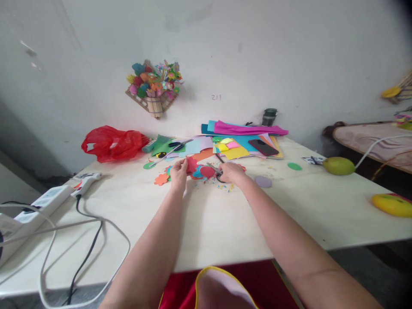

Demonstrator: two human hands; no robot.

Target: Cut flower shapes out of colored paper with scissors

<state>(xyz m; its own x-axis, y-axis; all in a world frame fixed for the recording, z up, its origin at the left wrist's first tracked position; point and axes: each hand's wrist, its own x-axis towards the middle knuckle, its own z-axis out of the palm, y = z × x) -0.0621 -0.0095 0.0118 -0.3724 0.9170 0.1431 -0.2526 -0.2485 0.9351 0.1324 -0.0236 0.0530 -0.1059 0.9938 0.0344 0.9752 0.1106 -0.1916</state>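
My left hand (179,174) pinches a red paper flower (192,165) by its left side, just above the table. In my right hand (232,172) is a pair of scissors (213,168), with the blades pointing left toward the flower. A red paper circle (207,172) lies between the two hands on a pile of coloured cut-outs. To the left of my left hand lies an orange paper flower (161,179). Small paper scraps (229,187) are scattered below the scissors. My fingers partly hide the scissor handles.
Coloured paper sheets (193,147), a phone (263,147) and a second pair of scissors (176,145) lie toward the wall. A red plastic bag (111,143) is at back left. A power strip (48,201) with cables occupies the left; a mango (339,165) lies right.
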